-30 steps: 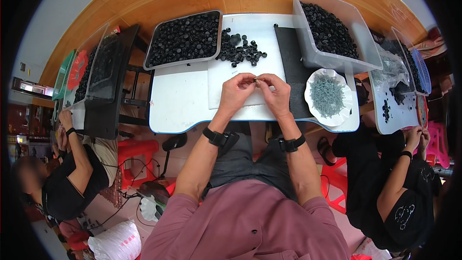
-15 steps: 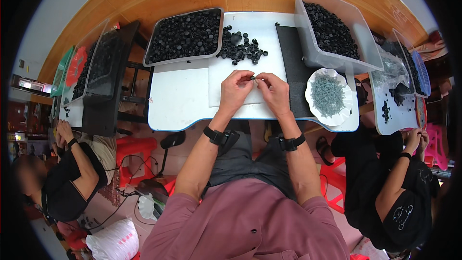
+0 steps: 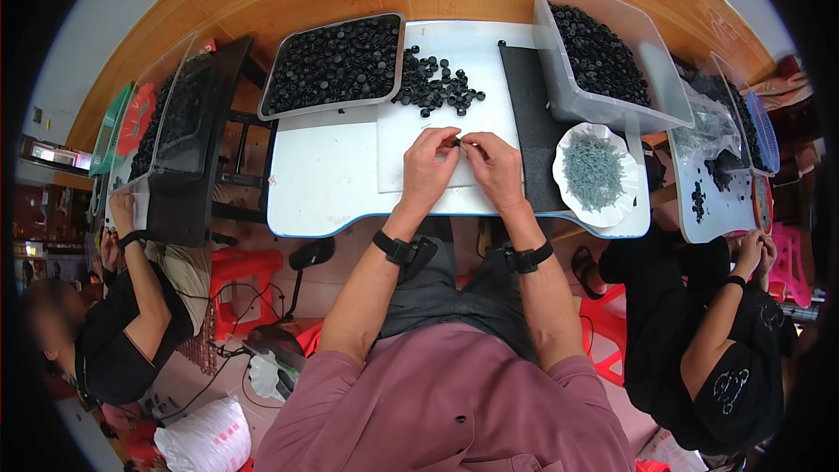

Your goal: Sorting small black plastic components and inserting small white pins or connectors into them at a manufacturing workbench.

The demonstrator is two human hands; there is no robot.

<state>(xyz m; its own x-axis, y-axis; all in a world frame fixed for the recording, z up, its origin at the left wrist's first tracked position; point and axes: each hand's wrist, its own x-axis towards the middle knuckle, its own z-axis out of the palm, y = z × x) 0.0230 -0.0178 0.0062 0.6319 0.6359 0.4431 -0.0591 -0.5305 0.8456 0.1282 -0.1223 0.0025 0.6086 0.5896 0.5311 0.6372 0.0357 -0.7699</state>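
Over the near part of a white foam sheet (image 3: pixel 398 153), my two hands meet fingertip to fingertip. My left hand (image 3: pixel 428 170) is closed in a pinch on a small black cap-like piece (image 3: pixel 458 142). Against that piece presses my right hand (image 3: pixel 496 168), thumb and fingers together; whatever else it pinches is too small to make out. Just beyond my hands lies a loose heap of black caps (image 3: pixel 446 87), round and short. To the right, a white fluted dish (image 3: pixel 626 206) holds many thin grey-green pin-like pieces (image 3: pixel 594 173).
A grey tray (image 3: pixel 336 108) full of black caps stands at the back left, a deep clear bin (image 3: pixel 594 109) of them at the back right. A black mat (image 3: pixel 535 122) lies beside the foam on the white table (image 3: pixel 323 183). People work at tables on both sides.
My hands stay together over the foam, with only slight shifts of the fingers on the black cap. On the left, the co-worker's hand has risen toward their table.
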